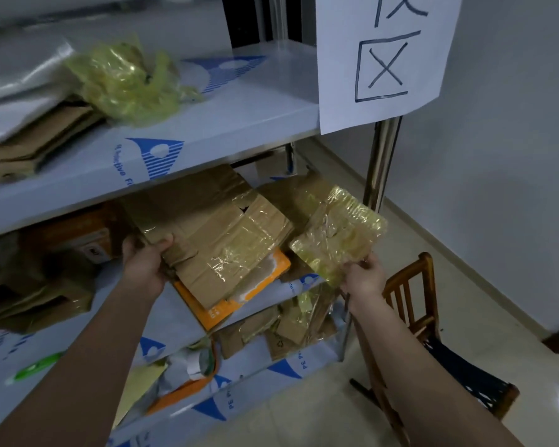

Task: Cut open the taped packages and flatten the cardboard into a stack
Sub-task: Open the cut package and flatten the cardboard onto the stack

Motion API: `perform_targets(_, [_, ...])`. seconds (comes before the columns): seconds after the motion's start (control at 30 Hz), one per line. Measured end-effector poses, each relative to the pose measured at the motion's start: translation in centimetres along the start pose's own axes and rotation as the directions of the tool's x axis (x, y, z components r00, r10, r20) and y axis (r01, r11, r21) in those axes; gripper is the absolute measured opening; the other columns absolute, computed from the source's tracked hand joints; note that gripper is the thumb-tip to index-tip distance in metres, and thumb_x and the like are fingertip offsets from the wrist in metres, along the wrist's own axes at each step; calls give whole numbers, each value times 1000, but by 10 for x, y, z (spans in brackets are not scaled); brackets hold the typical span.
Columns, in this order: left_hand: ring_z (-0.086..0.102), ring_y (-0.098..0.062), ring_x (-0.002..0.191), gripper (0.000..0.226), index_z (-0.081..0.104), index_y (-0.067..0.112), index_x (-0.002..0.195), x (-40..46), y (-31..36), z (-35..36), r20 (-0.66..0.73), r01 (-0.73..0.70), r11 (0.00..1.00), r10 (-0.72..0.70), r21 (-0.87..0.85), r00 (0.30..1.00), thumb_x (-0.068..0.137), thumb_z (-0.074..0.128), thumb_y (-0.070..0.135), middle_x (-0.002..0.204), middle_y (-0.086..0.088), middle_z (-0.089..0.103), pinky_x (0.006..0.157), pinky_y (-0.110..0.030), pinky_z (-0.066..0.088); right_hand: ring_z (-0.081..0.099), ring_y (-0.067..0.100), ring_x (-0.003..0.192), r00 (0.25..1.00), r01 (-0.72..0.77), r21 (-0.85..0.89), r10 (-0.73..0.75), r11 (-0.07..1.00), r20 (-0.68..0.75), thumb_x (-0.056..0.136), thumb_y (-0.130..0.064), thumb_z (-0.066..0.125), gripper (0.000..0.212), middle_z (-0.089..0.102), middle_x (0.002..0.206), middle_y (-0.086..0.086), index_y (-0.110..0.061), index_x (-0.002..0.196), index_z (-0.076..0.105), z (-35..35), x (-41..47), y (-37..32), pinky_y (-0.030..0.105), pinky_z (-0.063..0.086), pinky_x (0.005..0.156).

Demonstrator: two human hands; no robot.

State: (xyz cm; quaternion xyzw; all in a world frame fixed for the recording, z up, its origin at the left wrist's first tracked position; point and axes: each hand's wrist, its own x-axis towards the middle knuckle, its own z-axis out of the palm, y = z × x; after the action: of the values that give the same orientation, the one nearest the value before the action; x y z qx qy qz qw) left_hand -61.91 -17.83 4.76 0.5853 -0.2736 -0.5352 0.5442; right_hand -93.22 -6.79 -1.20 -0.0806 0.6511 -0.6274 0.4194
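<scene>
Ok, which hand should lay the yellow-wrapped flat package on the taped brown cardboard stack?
Right hand: it already pinches the yellow-wrapped flat package beside the taped brown cardboard stack, which the left hand grips.

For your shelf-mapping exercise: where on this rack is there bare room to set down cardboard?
Top shelf: bare between the yellow plastic bag and the paper sign. Middle shelf: a bare strip left of the orange folder. Crowded where the flattened cardboard lies, and on the bottom shelf.

My left hand [147, 262] hides its fingers under the flat cardboard [213, 233], so only my thumb shows. The paper sign [381, 59] is cut off at the top. The orange box [78, 240] sits deep in shadow, too dark to read. The chair [433, 333] is partly behind my arm.
</scene>
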Motion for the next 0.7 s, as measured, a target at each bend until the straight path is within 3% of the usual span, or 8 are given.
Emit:
perform_targets(0.1, [63,-29,109,70,39,33,142,2,0,0,-17,-28,999,28,36,999,86,70,5,130,-5,59,88,-53,54,65,19,98,1000,9,103,-12,995,23,96,-4,58,25,66,110,0,-26,109,61,0,-7,-13,36,57,85])
perform_targets(0.27, [63,-28,108,71,39,30,143,9,-15,8,39,-9,1000,9,-4,999,86,70,3,127,-3,61,90,-53,53,66,24,108,959,-80,279,-1,957,282,94,-5,62,28,67,121,7,-16,120,57,21,-29,-25,32,57,86])
perform_targets(0.37, [62,-29,111,76,36,31,146,16,-23,12,39,0,1000,0,4,999,84,73,5,131,-5,59,93,-54,52,69,24,103,924,-148,339,7,929,382,93,-4,63,21,67,122,13,-16,110,57,47,-48,-21,34,56,86])
perform_targets(0.47, [59,-32,116,78,37,31,145,24,-26,9,0,17,1000,-17,12,1000,82,76,8,135,-8,55,92,-53,52,70,21,94,943,-145,422,-4,895,332,92,-3,65,21,69,117,12,-15,106,57,69,-60,-14,34,58,86])
perform_targets(0.53, [56,-33,119,80,37,32,144,31,-28,4,-18,10,999,-9,36,1000,80,78,9,139,-8,51,91,-53,52,70,21,95,983,-5,365,-62,931,171,91,-4,66,19,70,105,5,-13,106,59,79,-64,-10,30,61,78])
perform_targets(0.6, [54,-33,123,83,39,35,142,38,-29,2,-29,-4,998,6,65,1000,75,82,10,141,-6,49,92,-55,51,70,21,97,981,163,330,-189,930,49,91,-7,67,20,71,94,-3,-13,109,61,85,-65,-11,35,60,83])
perform_targets(0.7, [53,-34,123,87,39,39,140,44,-32,3,-27,-4,991,7,137,1000,70,87,19,139,-6,51,93,-59,50,70,17,93,966,142,339,-204,930,156,92,-6,65,19,70,96,0,-17,107,60,93,-71,-18,29,60,77])
